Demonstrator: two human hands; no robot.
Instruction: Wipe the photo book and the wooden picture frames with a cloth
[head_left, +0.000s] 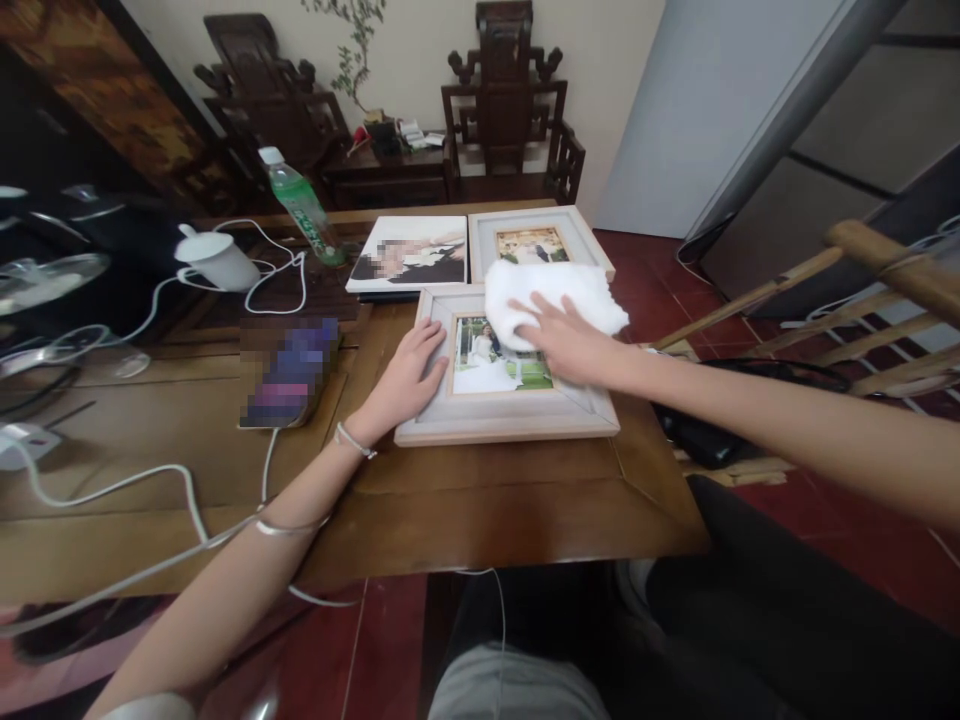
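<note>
A light wooden picture frame [510, 415] with a wedding photo [495, 365] lies flat near the table's edge. My left hand [411, 375] rests on its left side, fingers stretched along the border and thumb apart. My right hand [559, 335] presses a folded white cloth [562, 290] onto the frame's upper right, its fingers spread over the cloth. The cloth hides part of the photo and the lower edge of a second frame [600, 245] behind. Left of that second frame lies a white-edged photo panel [420, 225], partly blurred.
On the wooden table [480, 510] to the left are a phone [292, 380], a green-labelled bottle [304, 210], a white lidded cup [217, 260] and white cables [187, 490]. A wooden chair [885, 300] stands at the right; dark carved chairs [506, 120] line the wall.
</note>
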